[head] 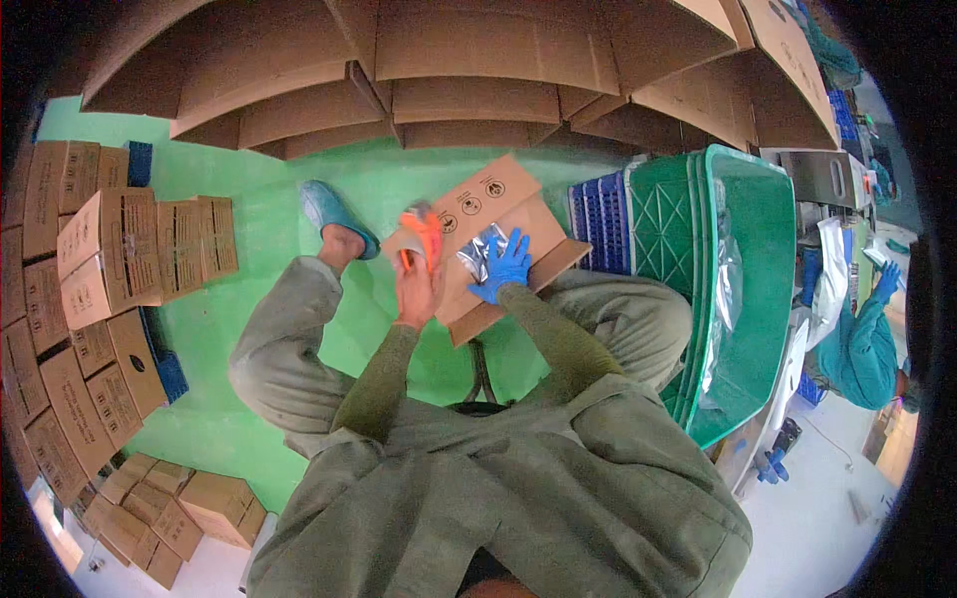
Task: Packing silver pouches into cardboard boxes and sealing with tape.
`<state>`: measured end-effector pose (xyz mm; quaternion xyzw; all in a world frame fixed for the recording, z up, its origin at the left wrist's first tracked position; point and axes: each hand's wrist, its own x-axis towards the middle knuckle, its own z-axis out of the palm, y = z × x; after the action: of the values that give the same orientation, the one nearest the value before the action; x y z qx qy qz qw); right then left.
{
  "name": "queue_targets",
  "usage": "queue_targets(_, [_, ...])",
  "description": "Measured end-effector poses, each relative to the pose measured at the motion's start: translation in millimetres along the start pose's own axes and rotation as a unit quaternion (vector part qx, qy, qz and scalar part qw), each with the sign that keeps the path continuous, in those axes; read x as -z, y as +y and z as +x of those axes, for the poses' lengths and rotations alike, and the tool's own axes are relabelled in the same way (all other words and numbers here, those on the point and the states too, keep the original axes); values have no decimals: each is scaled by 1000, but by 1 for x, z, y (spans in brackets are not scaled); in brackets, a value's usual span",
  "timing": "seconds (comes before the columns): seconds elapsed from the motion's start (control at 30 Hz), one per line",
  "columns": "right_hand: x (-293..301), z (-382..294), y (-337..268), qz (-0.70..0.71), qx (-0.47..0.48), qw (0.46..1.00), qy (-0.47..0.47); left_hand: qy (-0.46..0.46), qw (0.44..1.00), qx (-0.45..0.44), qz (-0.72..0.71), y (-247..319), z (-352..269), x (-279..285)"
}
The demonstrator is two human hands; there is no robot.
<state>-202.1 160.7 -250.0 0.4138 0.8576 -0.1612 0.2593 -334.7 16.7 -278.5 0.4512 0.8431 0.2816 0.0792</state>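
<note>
My bare left hand [419, 294] grips an orange tape dispenser [425, 230] beside the left edge of a cardboard box [467, 198]. A roll of tape shows in the dispenser. My right hand [508, 265], in a blue glove, lies with fingers spread on the box and on a shiny silver foil pouch [472, 256]. Part of the pouch is hidden under the glove. The box sits tilted between my knees, printed with round symbols, and a flap [564, 261] sticks out at its right side. How deep the pouch lies in it, I cannot tell.
Large open cardboard boxes [478, 97] line the far side. Right of my knee stands a green plastic crate [755, 359] holding silver pouches, beside a blue crate [598, 224]. Stacked cartons [112, 254] fill the left. A co-worker in a teal sleeve [860, 359] is at the far right.
</note>
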Motion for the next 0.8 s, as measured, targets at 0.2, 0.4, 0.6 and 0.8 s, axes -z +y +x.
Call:
queue_targets(0.2, [52,-44,58,70,291,939,169,-139,974,114,-135,-10,13,10])
queue_targets(0.4, [15,107,-7,30,174,940,292,-15,966,150,-208,-21,25,-5])
queue_targets(0.6, [13,116,-23,89,186,947,248,-110,933,137,-314,-43,54,27])
queue_targets(0.8, [17,122,-17,103,209,937,261,46,901,192,-386,-8,14,25])
